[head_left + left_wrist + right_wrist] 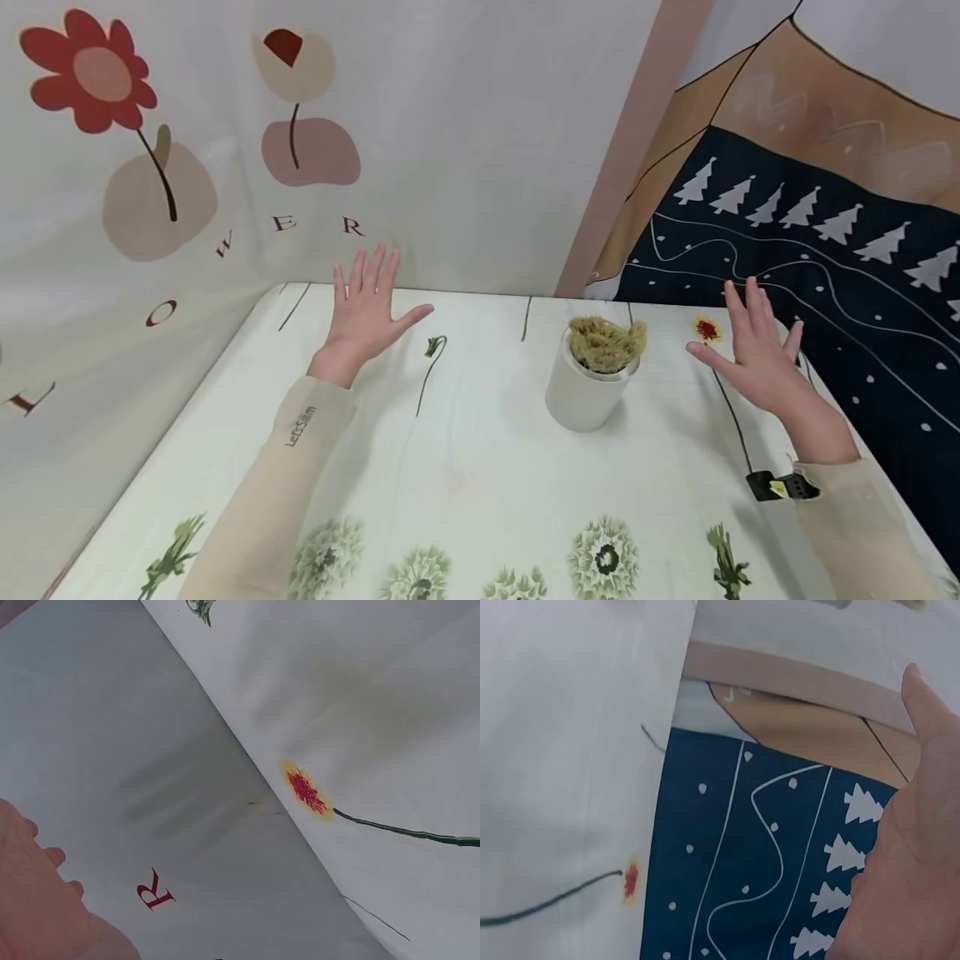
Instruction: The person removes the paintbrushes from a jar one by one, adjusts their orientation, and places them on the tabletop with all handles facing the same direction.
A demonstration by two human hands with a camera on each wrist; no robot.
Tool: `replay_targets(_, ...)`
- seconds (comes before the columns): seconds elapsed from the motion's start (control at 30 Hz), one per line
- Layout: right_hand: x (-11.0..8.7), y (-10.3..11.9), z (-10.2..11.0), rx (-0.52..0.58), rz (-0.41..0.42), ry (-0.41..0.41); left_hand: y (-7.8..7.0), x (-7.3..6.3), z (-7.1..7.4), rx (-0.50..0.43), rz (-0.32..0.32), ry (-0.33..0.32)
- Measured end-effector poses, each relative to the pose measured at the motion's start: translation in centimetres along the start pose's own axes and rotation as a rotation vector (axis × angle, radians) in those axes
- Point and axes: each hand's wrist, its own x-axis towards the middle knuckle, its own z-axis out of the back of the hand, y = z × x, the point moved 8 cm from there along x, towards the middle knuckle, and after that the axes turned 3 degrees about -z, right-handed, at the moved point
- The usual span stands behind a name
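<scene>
Pot [588,396]: standing upright on the white table [480,467], between the two hands and nearer the right one; its yellowish tuft [607,343] pokes up over the rim, and nothing touches either.
Left hand [363,312]: palm down by the table's far edge, fingers and thumb spread wide, holding nothing.
Right hand [761,358]: spread wide too, thumb pointing across toward the pot's side, nothing in its grip.
Raised hands: I'd call this a free-handed moment, with no hold on the pot begun; going by the shadows, both seem to hang above the table.
Way to the pot: taking it would, I reckon, call for the right hand to come inward and lower, then narrow round the pot's side; the left has farther to travel. Catching the tuft or tipping the pot would be the risk.
Left wrist view: finger shadows [187,791] lie plainly on the wall cloth [75,742], and a red-and-yellow bloom [305,791] is printed at the table edge; the head view shows no such bloom beside that hand, perhaps because the hand covers it. No pot here.
Right wrist view: the palm side and thumb; slivers at the top border might be pot and tuft, too cropped to tell.
Head view: it alone shows the whole pot and the black band [806,486] at the right wrist.
</scene>
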Motion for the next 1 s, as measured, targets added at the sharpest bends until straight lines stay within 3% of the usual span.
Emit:
replay_targets(0.77, -1.1, 4.2, -1.1, 0.224, 0.173, -0.001, -1.6, -0.2, -0.1, -0.041, -0.037, -0.002)
replay_targets(1.0, -1.3, 5.1, -1.9, 0.306, 0.21, 0.049, -2.3, -0.4, -0.4, -0.062, -0.056, -0.013)
